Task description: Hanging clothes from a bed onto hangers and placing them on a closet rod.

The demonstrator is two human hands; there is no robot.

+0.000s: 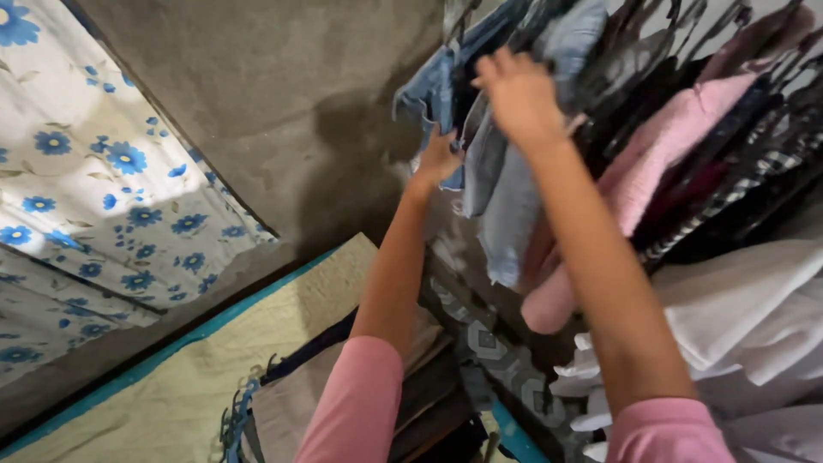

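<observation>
Nearest the camera, two pink sleeves (pixel 356 403) frame the bottom edge, and bare forearms reach up and away from them. Below the arms lies a yellow-green mat (pixel 214 360) with a teal border, and beside it a stack of folded dark and tan cloth (pixel 420 403). To the left hangs a white curtain (pixel 94 180) printed with blue flowers. Behind it is a bare grey wall (pixel 283 94).

Further out, the left hand (pixel 439 160) presses against the lower edge of the jeans (pixel 446 86), which hang from a rail at the top of the view. Its fingers appear curled on the denim, though motion blur hides the exact grip. The right hand (pixel 517 94) is higher and just to the right, fingers pressed together and bent over the top of a paler denim garment (pixel 506 206) that hangs next to the jeans. Whether it pinches the cloth or only rests on it cannot be told.

The jeans sit at the left end of a crowded row of hanging clothes. To the right of the hands come a pink fleece top (pixel 651 163), then dark and checked garments (pixel 737 180) on black hangers. White cloth (pixel 737 309) lies piled below them at the right edge.
</observation>
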